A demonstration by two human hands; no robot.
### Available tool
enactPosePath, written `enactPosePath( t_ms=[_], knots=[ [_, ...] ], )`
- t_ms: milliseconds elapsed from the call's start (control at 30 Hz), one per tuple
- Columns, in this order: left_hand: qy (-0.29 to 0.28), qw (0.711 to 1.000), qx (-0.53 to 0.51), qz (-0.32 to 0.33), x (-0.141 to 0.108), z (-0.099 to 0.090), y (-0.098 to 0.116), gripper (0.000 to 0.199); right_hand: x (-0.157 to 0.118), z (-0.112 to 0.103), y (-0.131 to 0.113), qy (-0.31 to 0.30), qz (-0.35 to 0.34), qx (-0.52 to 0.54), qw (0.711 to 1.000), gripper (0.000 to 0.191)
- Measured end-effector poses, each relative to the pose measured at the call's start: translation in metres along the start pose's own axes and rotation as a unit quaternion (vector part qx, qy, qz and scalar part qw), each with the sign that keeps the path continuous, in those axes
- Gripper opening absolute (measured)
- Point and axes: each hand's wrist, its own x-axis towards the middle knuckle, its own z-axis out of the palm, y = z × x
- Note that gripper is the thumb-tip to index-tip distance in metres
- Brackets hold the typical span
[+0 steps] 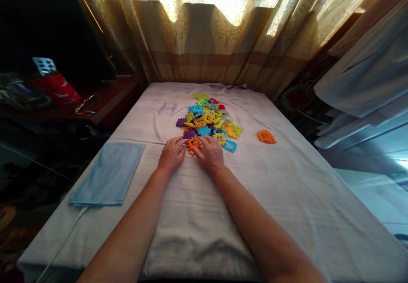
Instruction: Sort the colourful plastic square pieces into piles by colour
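A loose heap of colourful interlocking plastic tiles with notched edges lies in front of my hands. An orange lattice tile (pixel 194 145) is at the heap's near edge, between both hands. My right hand (pixel 211 153) has its thumb and fingers closed around the right side of this tile. My left hand (pixel 172 153) rests on the cloth at the tile's left, thumb apart from the forefinger, fingertips close to the orange tile and a purple tile (pixel 190 134). Close to my right fingers are a yellow window tile (pixel 219 138) and a blue one (pixel 230 145).
A separate group of orange tiles (pixel 266 137) lies to the right on the white tablecloth (pixel 261 198). At left is a light blue cloth-covered pad (pixel 110 174) with a white cable. A dark side table holds a red container (pixel 57 88). Curtains (pixel 204 41) hang behind.
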Motion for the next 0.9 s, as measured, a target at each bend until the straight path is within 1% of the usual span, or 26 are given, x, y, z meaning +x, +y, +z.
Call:
enactPosePath(
  t_ms=[100, 367, 467, 567, 633, 700, 800, 900],
  knots=[
    [-0.001, 1.0, -0.003, 0.003, 0.0, 0.0, -0.002, 0.034, 0.004, 0.005, -0.003, -0.02, -0.001, -0.008, 1.0, 0.044],
    [-0.03, 0.999, -0.022, 0.005, 0.0, -0.005, -0.003, 0.035, 0.003, 0.008, -0.001, -0.036, 0.007, -0.007, 0.999, 0.042],
    [-0.036, 0.999, -0.033, 0.004, 0.001, -0.007, -0.003, 0.041, 0.005, 0.006, 0.001, -0.023, 0.009, 0.007, 1.0, 0.042],
    [-0.026, 0.999, -0.036, 0.0, 0.001, -0.007, -0.003, 0.045, 0.01, -0.003, 0.008, 0.013, 0.009, 0.023, 1.0, 0.041],
    [-0.027, 0.999, -0.031, 0.002, 0.001, -0.008, -0.004, 0.041, 0.013, -0.015, 0.018, 0.048, 0.017, 0.021, 0.999, 0.041],
    [-0.033, 0.999, -0.022, 0.006, 0.001, -0.007, -0.004, 0.038, 0.015, -0.031, 0.036, 0.078, 0.034, 0.007, 0.996, 0.039],
    [-0.039, 0.999, -0.013, 0.012, 0.001, -0.007, -0.003, 0.034, 0.011, -0.057, 0.075, 0.099, 0.068, -0.03, 0.992, 0.037],
    [-0.038, 0.999, -0.006, 0.023, 0.001, -0.005, -0.003, 0.032, -0.003, -0.08, 0.12, 0.12, 0.131, -0.084, 0.981, 0.038]
  ],
)
